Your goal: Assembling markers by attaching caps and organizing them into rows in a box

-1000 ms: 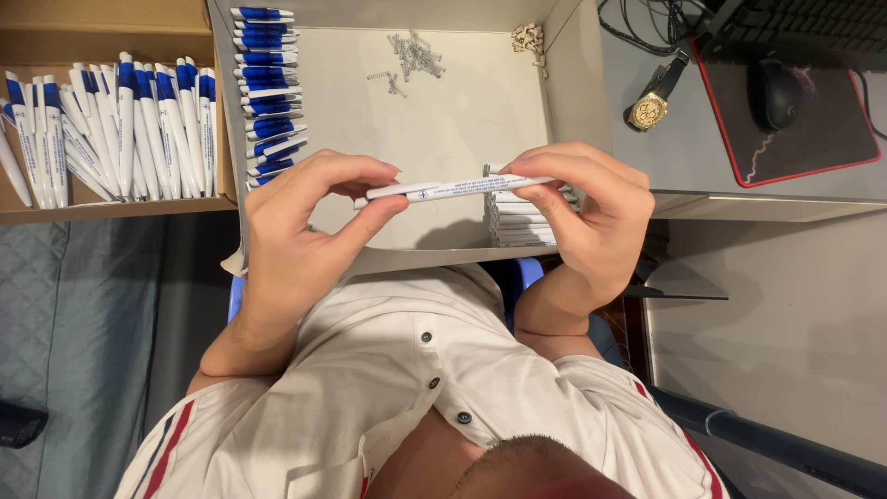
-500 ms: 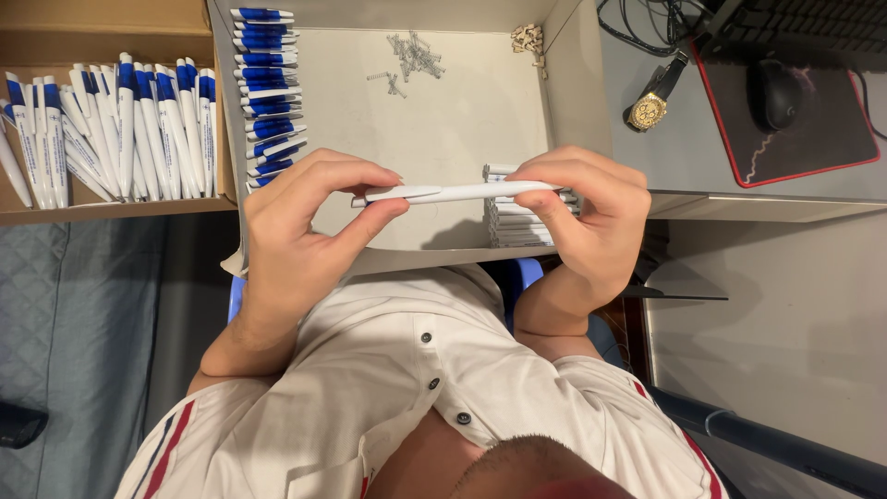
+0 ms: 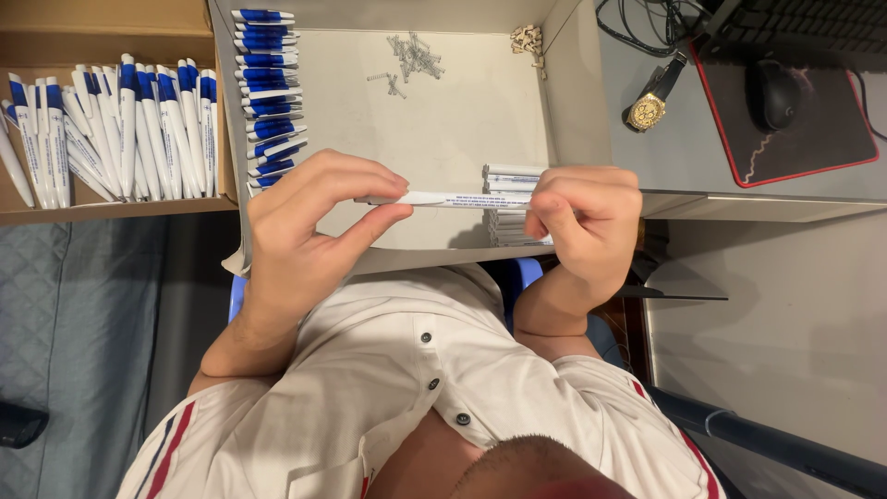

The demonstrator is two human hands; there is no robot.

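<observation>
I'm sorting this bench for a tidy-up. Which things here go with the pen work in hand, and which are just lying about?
With the work:
- white pen barrel, held between left hand and right hand
- stacked barrels
- blue-and-white pens in the tray
- pens in the cardboard box
- small springs

Lying about:
- wristwatch
- mouse on its pad
- keyboard

Smooth white plastic pen barrel (image 3: 453, 199), matt cardboard tray (image 3: 443, 139), small metal springs (image 3: 411, 57), glossy gold wristwatch (image 3: 645, 111)

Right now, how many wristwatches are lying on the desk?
1. The gold wristwatch lies on the grey desk, left of the red-edged mouse pad. Others may be hidden out of view.
</observation>
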